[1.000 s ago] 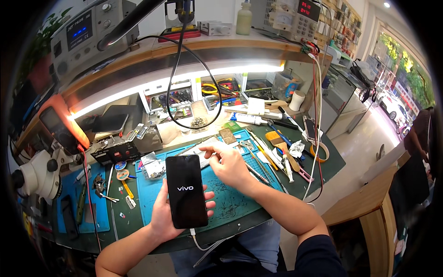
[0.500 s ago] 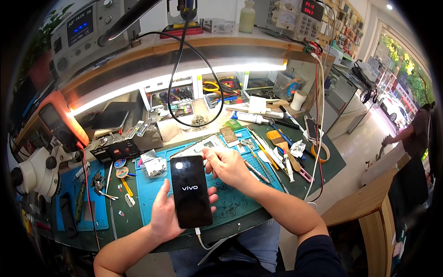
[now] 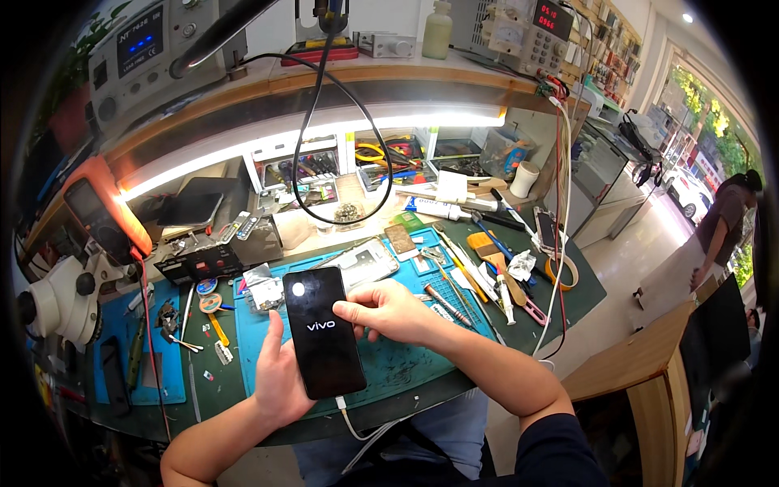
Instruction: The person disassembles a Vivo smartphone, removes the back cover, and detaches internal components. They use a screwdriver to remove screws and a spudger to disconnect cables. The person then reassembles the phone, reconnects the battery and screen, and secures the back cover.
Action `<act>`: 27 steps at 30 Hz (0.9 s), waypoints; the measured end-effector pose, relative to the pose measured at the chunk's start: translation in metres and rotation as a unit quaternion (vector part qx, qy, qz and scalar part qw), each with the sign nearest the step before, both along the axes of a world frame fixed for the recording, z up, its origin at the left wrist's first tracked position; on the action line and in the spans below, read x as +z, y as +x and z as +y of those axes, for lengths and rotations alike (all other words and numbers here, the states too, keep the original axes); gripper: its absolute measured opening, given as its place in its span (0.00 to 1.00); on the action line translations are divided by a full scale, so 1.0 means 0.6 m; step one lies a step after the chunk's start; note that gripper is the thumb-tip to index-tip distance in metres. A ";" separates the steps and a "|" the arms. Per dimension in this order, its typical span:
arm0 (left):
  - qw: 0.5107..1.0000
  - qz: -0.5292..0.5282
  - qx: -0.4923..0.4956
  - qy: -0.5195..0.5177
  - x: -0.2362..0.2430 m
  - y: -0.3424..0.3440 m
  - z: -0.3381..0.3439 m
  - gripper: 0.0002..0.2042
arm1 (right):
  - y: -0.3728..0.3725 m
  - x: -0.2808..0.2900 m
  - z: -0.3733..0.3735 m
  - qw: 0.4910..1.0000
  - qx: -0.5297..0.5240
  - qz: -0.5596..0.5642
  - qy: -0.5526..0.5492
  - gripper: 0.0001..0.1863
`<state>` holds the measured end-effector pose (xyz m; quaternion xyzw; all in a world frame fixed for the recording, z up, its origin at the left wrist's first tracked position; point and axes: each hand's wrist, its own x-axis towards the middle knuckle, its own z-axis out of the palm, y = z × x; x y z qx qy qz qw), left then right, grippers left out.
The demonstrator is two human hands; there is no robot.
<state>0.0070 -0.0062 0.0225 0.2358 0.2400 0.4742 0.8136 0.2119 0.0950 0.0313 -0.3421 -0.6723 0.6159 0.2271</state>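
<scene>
Pinching the phone, the right hand angles inward, the left hand thumb-up, its grip unclear.

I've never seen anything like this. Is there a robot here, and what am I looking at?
No robot: these are a person's own bare hands. A wide camera worn on the head looks down at them, so straight edges appear bent.

The right hand pinches the right edge of a flat, black smartphone; the left hand is at its left side, fingers hidden behind it. A thin white cable runs from the phone's lower end.

Beneath lies a flat blue work mat on a dark green bench top. Beyond it is a white-and-blue squeeze tube.
</scene>
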 end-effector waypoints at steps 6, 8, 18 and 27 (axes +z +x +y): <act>0.986 0.077 0.138 0.050 -0.005 -0.013 -0.002 0.43 | -0.001 0.005 0.003 0.999 0.009 -0.029 -0.020 0.19; 0.973 0.030 0.215 0.084 -0.042 -0.038 0.005 0.32 | 0.010 0.006 0.006 0.999 -0.021 -0.038 -0.032 0.19; 0.923 0.154 0.349 0.043 -0.030 -0.040 0.030 0.20 | 0.024 0.008 0.019 0.989 -0.008 -0.148 -0.001 0.19; 0.936 0.218 0.275 0.022 -0.010 -0.018 0.018 0.23 | 0.018 0.014 0.014 0.974 0.018 -0.222 0.034 0.20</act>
